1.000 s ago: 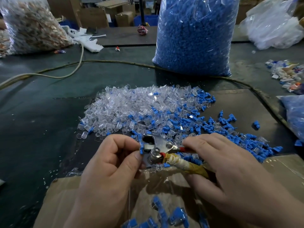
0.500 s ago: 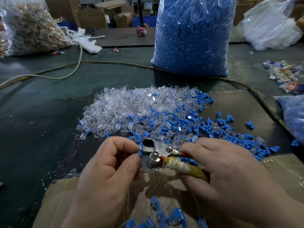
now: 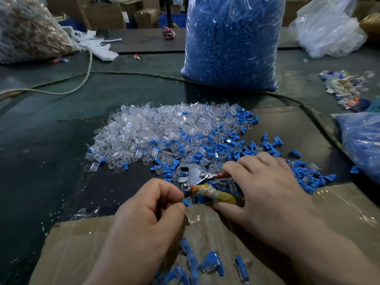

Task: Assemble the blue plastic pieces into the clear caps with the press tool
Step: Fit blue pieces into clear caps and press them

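Bench (image 3: 41,161) is pretty cluttered tbh. A pale cable (image 3: 89,64) loops across the far left, and there's a little heap of mixed scraps (image 3: 345,87) off to the far right.

Mid-bench is a big spread of clear caps (image 3: 160,132), with loose blue pieces (image 3: 267,147) mixed in along its right and near edges. That pile crowds right up against the press tool (image 3: 195,175), which sits at its near edge, metal head pointing left.

The right hand (image 3: 265,194) lies over the tool's handles and hides most of them. Its grip is wrapped round the yellow-taped handle, with a bit of the red one poking out from under the fingers. The left hand (image 3: 148,219) has its grip clenched on a single blue piece (image 3: 186,202), pinched between thumb and forefinger just near the tool head. Only the tip shows, so I can't tell if there's a cap on it.

Containers:
- A tall clear bag (image 3: 230,42) stands at far centre, packed full of blue pieces.
- A brownish bag (image 3: 26,31) sits far left, full of small mixed bits.
- A crumpled white bag (image 3: 327,29) is far right. I can't make out what's in it.
- Another blue-filled bag (image 3: 364,140) is at the right edge.
- A cardboard box (image 3: 82,243) is right in front, lined with clear film. A few blue pieces that look seated in clear caps lie inside, called finished pieces (image 3: 211,262) here.
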`<act>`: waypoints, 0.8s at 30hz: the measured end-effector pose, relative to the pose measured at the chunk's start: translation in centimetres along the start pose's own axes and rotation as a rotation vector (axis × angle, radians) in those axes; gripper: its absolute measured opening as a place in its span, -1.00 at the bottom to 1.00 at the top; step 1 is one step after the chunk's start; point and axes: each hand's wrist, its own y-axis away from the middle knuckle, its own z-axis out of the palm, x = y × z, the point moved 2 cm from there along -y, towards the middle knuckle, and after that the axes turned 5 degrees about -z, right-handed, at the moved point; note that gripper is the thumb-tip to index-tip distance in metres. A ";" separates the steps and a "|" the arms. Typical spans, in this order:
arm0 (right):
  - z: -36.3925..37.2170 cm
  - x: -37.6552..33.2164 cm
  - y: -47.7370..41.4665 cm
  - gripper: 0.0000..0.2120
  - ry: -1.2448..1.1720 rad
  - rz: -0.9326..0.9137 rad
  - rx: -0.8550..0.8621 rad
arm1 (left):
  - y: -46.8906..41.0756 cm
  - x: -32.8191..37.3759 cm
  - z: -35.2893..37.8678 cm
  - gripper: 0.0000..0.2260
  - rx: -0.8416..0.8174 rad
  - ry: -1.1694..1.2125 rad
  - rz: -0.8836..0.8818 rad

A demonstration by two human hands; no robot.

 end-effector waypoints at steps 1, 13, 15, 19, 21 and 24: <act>0.0 0.0 0.0 -0.33 -0.012 0.006 -0.011 | 0.0 0.0 -0.1 -0.77 0.014 -0.002 0.007; -0.5 -3.6 1.3 -0.74 -0.177 -0.358 0.334 | 1.1 1.2 -0.1 -0.85 0.075 -0.109 0.261; -0.7 -3.5 1.3 -0.71 -0.214 -0.352 0.321 | 1.0 1.3 -0.3 -0.85 0.071 -0.036 0.249; -0.7 -3.6 1.3 -0.73 -0.296 -0.384 0.326 | 0.3 1.0 -0.6 -0.62 -0.016 0.002 0.192; -0.8 -4.0 1.3 -0.74 -0.346 -0.402 0.340 | 0.3 0.7 -0.5 -0.56 -0.104 0.066 0.149; -1.0 -4.5 1.4 -0.74 -0.484 -0.365 0.300 | 0.3 0.6 -0.6 -0.60 -0.157 0.155 0.141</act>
